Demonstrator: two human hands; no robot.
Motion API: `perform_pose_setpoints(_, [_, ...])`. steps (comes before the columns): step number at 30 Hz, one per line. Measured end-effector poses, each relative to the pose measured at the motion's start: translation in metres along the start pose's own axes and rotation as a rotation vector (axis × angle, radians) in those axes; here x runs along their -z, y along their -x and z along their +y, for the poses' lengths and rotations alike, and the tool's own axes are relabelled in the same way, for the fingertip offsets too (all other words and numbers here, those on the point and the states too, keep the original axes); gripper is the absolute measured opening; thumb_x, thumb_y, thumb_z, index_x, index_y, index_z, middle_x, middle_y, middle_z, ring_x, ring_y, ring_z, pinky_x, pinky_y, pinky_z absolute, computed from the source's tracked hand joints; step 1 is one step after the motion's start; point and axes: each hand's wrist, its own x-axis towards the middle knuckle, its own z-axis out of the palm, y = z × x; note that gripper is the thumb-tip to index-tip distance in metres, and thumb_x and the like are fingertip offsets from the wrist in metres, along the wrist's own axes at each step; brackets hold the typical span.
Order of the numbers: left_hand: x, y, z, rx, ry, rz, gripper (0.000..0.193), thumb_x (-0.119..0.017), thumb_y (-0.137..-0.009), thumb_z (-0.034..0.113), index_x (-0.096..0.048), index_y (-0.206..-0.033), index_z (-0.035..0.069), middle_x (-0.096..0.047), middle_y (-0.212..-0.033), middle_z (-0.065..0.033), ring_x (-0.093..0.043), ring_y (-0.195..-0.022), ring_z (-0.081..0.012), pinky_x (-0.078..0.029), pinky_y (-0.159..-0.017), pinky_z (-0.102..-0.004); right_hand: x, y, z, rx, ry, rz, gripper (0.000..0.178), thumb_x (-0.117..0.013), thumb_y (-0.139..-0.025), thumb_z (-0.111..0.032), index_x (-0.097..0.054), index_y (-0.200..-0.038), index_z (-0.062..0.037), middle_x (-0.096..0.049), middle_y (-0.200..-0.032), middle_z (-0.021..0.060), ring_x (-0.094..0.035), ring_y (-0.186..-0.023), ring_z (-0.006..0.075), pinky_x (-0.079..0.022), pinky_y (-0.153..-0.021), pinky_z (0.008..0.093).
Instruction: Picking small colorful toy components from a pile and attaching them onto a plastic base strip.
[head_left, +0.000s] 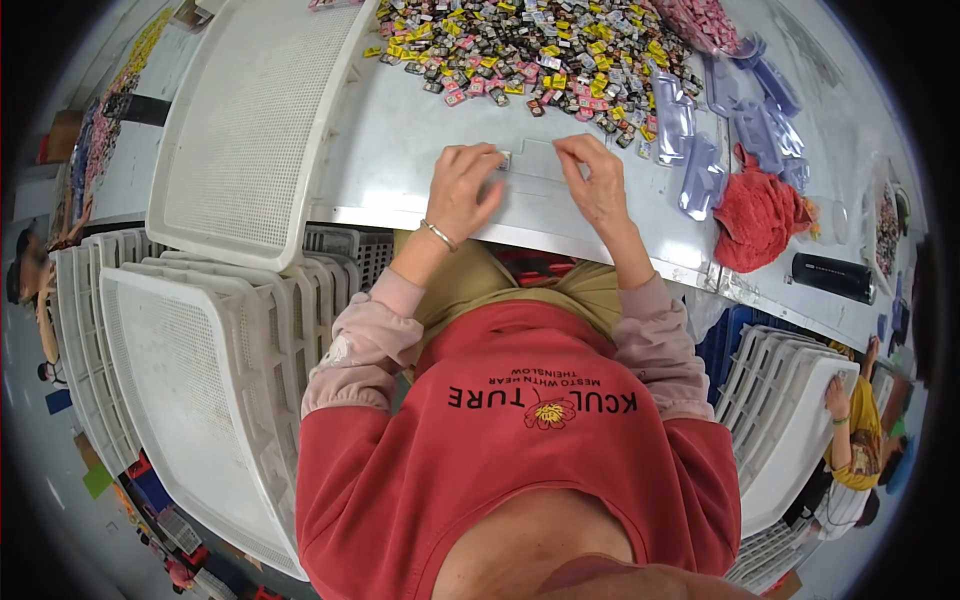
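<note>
A clear, thin plastic tray [538,172] lies on the white table in front of me, its outline faint. At its left end is a small flat packet [505,160]. My left hand [463,190] is there with fingers half bent, the fingertips beside that packet and the thumb held apart. On the other side, my right hand [595,182] is closed in a pinch at the tray's far right corner. Beyond both hands spreads a large heap of small packets [540,65] in black, pink, yellow and white.
Bluish clear plastic trays [673,115] and a red cloth [755,215] lie to the right, near a black cylinder [832,277]. White mesh crates [180,370] stand stacked at my left, one crate [255,125] resting against the table. More crates [785,420] and people are farther right.
</note>
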Motion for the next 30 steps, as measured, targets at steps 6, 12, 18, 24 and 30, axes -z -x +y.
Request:
perform_pose_setpoints(6, [0.000, 0.000, -0.002, -0.159, -0.152, -0.221, 0.036, -0.068, -0.073, 0.005, -0.063, -0.108, 0.006, -0.060, -0.114, -0.0069, -0.052, -0.096, -0.0289, -0.045, -0.085, -0.0386, -0.024, -0.046, 0.032, -0.049, 0.087, 0.072, 0.009, -0.066, -0.082, -0.005, -0.070, -0.090, -0.0048, -0.066, -0.082, 0.0106, -0.063, -0.068, 0.0216, -0.050, -0.062, 0.0300])
perform_pose_setpoints(12, [0.011, 0.013, -0.010, -0.100, -0.119, -0.187, 0.036, -0.068, -0.071, 0.000, -0.064, -0.107, 0.004, -0.060, -0.113, -0.0075, -0.054, -0.095, -0.0287, -0.046, -0.083, -0.0370, -0.055, -0.063, 0.026, -0.041, 0.486, -0.010, 0.011, -0.065, -0.076, -0.012, -0.062, -0.084, -0.0056, -0.062, -0.084, 0.0144, -0.064, -0.079, 0.0345, -0.051, -0.066, 0.0471])
perform_pose_setpoints(18, [0.010, 0.020, -0.014, -0.041, -0.022, -0.118, 0.035, -0.068, -0.072, -0.001, -0.065, -0.106, 0.003, -0.061, -0.111, -0.0100, -0.056, -0.092, -0.0282, -0.047, -0.082, -0.0366, -0.053, -0.061, 0.029, -0.048, 0.479, -0.036, 0.014, -0.064, -0.075, -0.006, -0.061, -0.088, -0.0074, -0.062, -0.083, 0.0112, -0.063, -0.078, 0.0327, -0.051, -0.066, 0.0435])
perform_pose_setpoints(24, [0.008, 0.023, -0.010, 0.117, 0.078, 0.010, 0.033, -0.070, -0.073, 0.003, -0.065, -0.106, 0.003, -0.060, -0.110, -0.0120, -0.058, -0.091, -0.0292, -0.048, -0.081, -0.0371, -0.025, -0.051, -0.013, -0.192, 0.119, -0.100, 0.014, -0.066, -0.073, -0.010, -0.063, -0.087, -0.0069, -0.064, -0.077, 0.0113, -0.063, -0.068, 0.0266, -0.051, -0.063, 0.0384])
perform_pose_setpoints(30, [0.005, 0.019, -0.011, -0.028, -0.063, -0.059, 0.032, -0.071, -0.073, 0.003, -0.065, -0.105, 0.003, -0.061, -0.108, -0.0116, -0.058, -0.090, -0.0295, -0.047, -0.080, -0.0371, -0.054, -0.004, -0.025, -0.053, 0.196, -0.217, 0.009, -0.066, -0.075, -0.010, -0.061, -0.081, -0.0060, -0.060, -0.078, 0.0130, -0.062, -0.073, 0.0338, -0.051, -0.064, 0.0439])
